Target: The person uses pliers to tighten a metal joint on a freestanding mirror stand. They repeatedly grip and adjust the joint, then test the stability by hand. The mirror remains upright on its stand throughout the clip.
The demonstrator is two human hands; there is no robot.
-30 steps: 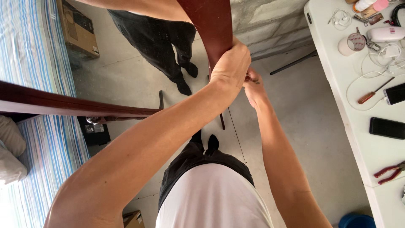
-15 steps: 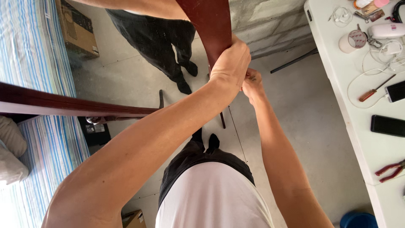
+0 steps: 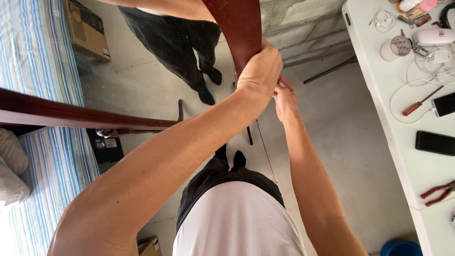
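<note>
A dark red-brown wooden board (image 3: 237,23) stands upright in front of me, running up out of view. My left hand (image 3: 259,71) is wrapped around its lower part and grips it. My right hand (image 3: 286,100) sits just behind and below the left one, at the board's right edge. Its fingers are curled and partly hidden, so I cannot tell whether it holds anything. A second dark wooden rail (image 3: 71,114) runs level from the left edge toward the board.
Another person in black trousers (image 3: 180,42) stands opposite on the concrete floor. A striped mattress (image 3: 33,52) and a cardboard box (image 3: 85,28) lie at left. The white table (image 3: 379,90) at right carries a screwdriver (image 3: 417,106), a phone (image 3: 435,142), pliers (image 3: 438,192) and cables.
Both hands stay in the same place on the board. Only the view drifts slightly.
</note>
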